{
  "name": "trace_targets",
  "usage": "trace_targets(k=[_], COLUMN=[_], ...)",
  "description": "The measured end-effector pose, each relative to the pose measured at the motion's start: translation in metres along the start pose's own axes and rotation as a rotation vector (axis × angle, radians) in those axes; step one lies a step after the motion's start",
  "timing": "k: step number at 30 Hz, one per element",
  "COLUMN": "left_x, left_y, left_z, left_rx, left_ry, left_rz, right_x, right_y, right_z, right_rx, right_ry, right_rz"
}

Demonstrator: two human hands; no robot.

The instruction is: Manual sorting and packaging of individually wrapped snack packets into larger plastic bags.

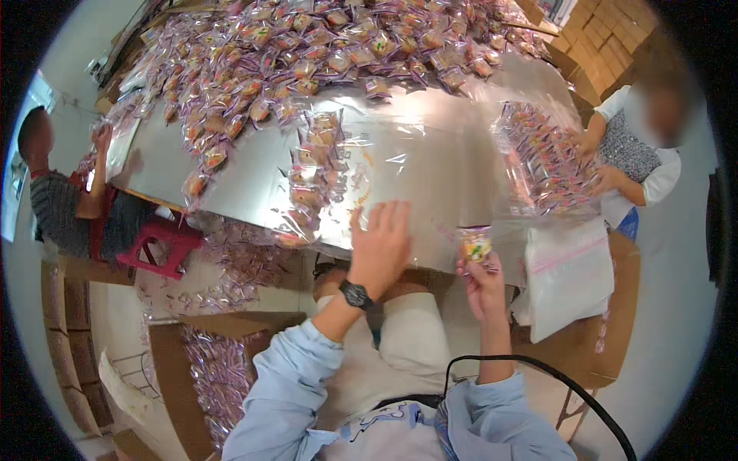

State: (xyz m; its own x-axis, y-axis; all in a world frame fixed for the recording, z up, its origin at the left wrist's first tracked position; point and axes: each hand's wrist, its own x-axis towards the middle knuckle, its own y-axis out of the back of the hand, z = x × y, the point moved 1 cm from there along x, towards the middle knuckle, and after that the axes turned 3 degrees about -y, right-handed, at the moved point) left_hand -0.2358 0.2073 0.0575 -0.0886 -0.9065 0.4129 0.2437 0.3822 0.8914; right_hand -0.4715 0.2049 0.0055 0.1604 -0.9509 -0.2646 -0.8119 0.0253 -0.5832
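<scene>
Between the thumb and fingers of my right hand (483,288) is a small wrapped snack packet (477,244), just over the near edge of the table. My left hand (380,245), with a black watch at the wrist, reaches over a large clear plastic bag (398,155) lying flat on the metal tabletop. Its fingers are slightly apart and I see nothing in them. Left of that hand, a column of wrapped snack packets (311,173) runs away from me on or inside the bag; which of the two I cannot tell.
A big heap of wrapped packets (323,46) covers the far side. At right, a person's hands (605,178) touch a filled bag (542,155). A stack of clear bags (568,276) lies near a carton. Lower left, an open carton (219,380) holds packets; another person sits by a red stool (164,245).
</scene>
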Motion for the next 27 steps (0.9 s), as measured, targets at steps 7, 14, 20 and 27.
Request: trace_targets(k=[7, 14, 20, 27], left_x=[-0.047, -0.074, -0.087, -0.087], left_y=[0.058, 0.073, 0.063, 0.071], left_z=[-0.033, -0.012, -0.027, -0.037], left_rx=[0.083, 0.030, -0.154, -0.296], left_ry=[-0.033, 0.244, 0.367, 0.457], left_rz=[0.114, 0.259, 0.426, 0.475], right_x=[-0.015, -0.001, 0.021, -0.004], right_y=[0.012, -0.035, -0.044, -0.048], right_z=[-0.031, -0.029, -0.013, -0.022], right_rx=[0.010, -0.152, -0.518, -0.778], right_ry=[0.005, 0.067, 0.082, -0.056], right_rz=[-0.101, -0.182, -0.313, -0.387])
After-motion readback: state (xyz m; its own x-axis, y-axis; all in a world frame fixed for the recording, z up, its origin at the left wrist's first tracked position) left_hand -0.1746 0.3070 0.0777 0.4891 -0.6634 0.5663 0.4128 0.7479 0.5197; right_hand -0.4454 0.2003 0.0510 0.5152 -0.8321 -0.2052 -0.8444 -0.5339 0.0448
